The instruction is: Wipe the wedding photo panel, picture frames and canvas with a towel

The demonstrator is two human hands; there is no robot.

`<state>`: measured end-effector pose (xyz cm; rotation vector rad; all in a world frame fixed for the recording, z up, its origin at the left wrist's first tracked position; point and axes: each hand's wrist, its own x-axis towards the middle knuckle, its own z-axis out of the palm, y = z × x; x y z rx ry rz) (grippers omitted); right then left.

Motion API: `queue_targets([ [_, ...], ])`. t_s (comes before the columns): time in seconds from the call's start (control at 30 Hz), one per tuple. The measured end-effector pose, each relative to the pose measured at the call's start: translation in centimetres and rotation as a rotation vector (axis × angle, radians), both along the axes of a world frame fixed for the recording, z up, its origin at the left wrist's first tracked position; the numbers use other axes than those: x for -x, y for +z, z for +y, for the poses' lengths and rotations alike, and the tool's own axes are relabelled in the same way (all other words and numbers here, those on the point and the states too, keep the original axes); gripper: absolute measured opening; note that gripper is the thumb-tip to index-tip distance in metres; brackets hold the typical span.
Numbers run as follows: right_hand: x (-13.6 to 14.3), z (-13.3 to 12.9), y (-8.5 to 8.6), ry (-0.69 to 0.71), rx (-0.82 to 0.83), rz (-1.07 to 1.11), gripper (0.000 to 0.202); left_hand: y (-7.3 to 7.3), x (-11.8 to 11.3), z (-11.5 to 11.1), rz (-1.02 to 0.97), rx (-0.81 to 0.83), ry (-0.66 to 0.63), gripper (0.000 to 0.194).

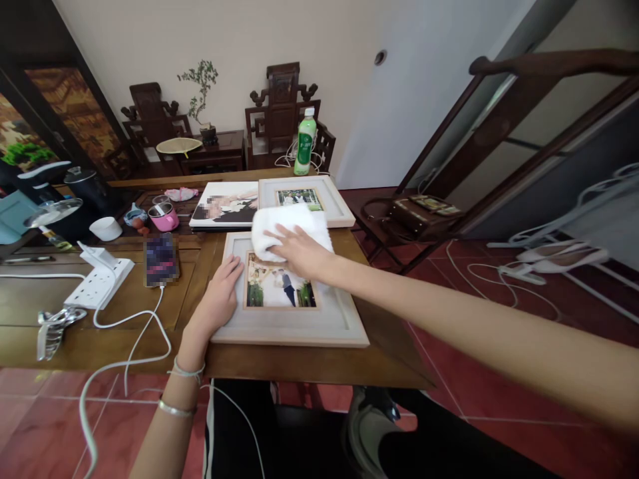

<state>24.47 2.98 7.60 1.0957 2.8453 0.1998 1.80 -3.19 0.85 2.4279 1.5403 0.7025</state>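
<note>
A light wooden picture frame (294, 326) lies flat near the table's front edge, with a photo of people and greenery (282, 286) at its centre. My right hand (299, 251) presses a folded white cloth (287, 223) onto the frame's upper part, its fingers spread over the cloth. The cloth hides part of the upper rim and the photo's top. On the frame's left side rests my left hand (222, 296), fingers stretched out over the rim. Behind it are a second framed photo (344, 206) and a flat photo panel (224, 199).
A green bottle (305, 143) stands behind the frames. To the left lie a phone (161, 259), a white power strip (102, 283), cables, a clear hair claw (54, 329) and a pink cup (164, 216). A dark wooden chair (419, 206) stands at right.
</note>
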Motion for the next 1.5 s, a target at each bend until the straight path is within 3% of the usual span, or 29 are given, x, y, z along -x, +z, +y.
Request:
queue_targets([
  [0.1, 2.4, 1.1, 0.3, 0.139, 0.026, -0.006, 0.05, 0.0, 0.0, 0.1, -0.013, -0.008, -0.02, 0.06],
  [0.27, 3.5, 0.6, 1.0, 0.083, 0.076, -0.034, 0.042, -0.1, 0.1, 0.1, -0.013, -0.008, -0.008, 0.06],
  [0.4, 1.5, 0.2, 1.5, -0.014, 0.084, -0.045, 0.039, -0.2, 0.2, 0.0, -0.026, -0.009, -0.008, 0.057],
  [0.6, -3.9, -0.2, 2.0, -0.195, 0.137, -0.112, 0.049, -0.2, -0.1, 0.0, -0.045, -0.019, 0.026, 0.054],
  [0.73, -5.9, -1.0, 2.2, -0.263, 0.14, -0.12, 0.056, -0.3, -0.4, 0.1, -0.072, -0.023, 0.047, 0.054],
  [0.93, -6.2, -4.7, 2.7, -0.148, 0.285, -0.091, 0.056, -0.4, -0.5, 0.2, -0.103, -0.047, 0.064, 0.053],
  [1.13, -5.6, -11.1, 4.9, -0.128, 0.511, -0.072, 0.046, -0.6, -0.5, 0.2, -0.091, -0.058, 0.057, 0.053],
  [1.23, -4.5, -12.8, 5.7, -0.129, 0.589, -0.045, 0.044, -0.6, -0.5, 0.1, -0.049, -0.062, 0.057, 0.054],
  [1.37, -3.3, -11.8, 4.5, -0.228, 0.499, -0.018, 0.049, -0.2, -0.5, 0.0, -0.01, -0.018, 0.052, 0.054],
  [1.5, -3.6, -7.2, 1.4, -0.145, 0.201, 0.003, 0.054, 0.1, -0.3, -0.1, -0.017, 0.014, 0.03, 0.056],
])
